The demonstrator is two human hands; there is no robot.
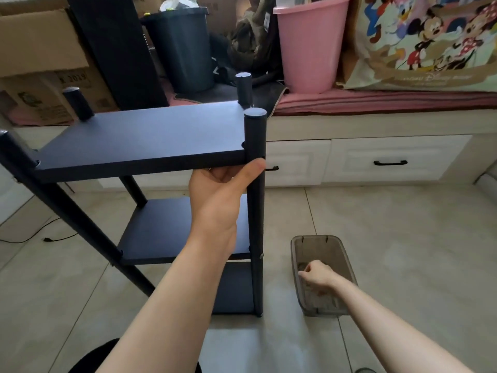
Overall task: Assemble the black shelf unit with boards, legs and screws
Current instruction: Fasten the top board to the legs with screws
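Note:
The black shelf unit stands on the floor tiles with three boards between round legs. Its top board is level near the leg tops. My left hand holds that board from below at its front right corner, thumb against the front right leg. A middle board and a bottom board sit lower. My right hand reaches into a translucent grey tray on the floor, fingers curled downward; whether it holds a screw is hidden.
A white drawer cabinet runs along the back, topped by a pink mat. On it stand a dark bin, a pink bucket, cardboard boxes and a cartoon-print bag. A black cable lies at left.

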